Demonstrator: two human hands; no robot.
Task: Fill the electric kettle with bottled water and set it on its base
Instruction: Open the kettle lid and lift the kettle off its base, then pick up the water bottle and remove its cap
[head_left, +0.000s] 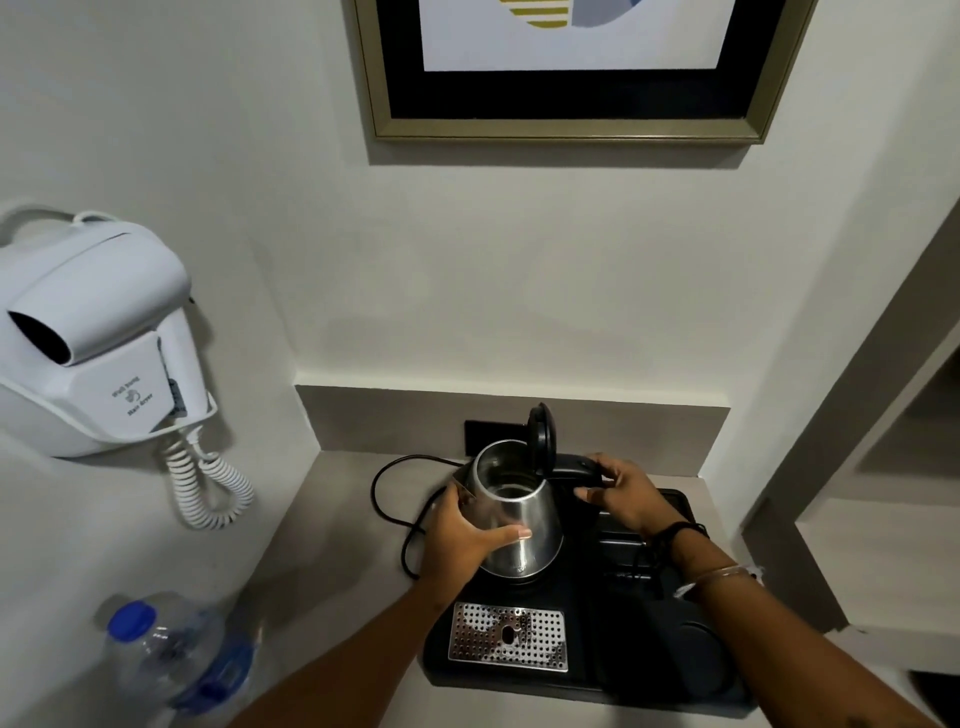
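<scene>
A steel electric kettle (524, 512) stands on the black tray (649, 660), its black lid (542, 436) flipped up so the inside shows. My left hand (462, 540) wraps around the kettle's left side. My right hand (621, 491) grips the black handle (571, 470) on the kettle's right. A clear water bottle (171, 654) with a blue cap and blue label stands on the counter at the lower left, cap on. The kettle's base is hidden beneath it.
A black power cord (387, 499) loops on the counter left of the tray. A perforated metal drip grate (508, 636) sits in the tray's front. A white wall hair dryer (88, 338) with coiled cord hangs at left. A framed picture (571, 104) hangs above; shelves stand at right.
</scene>
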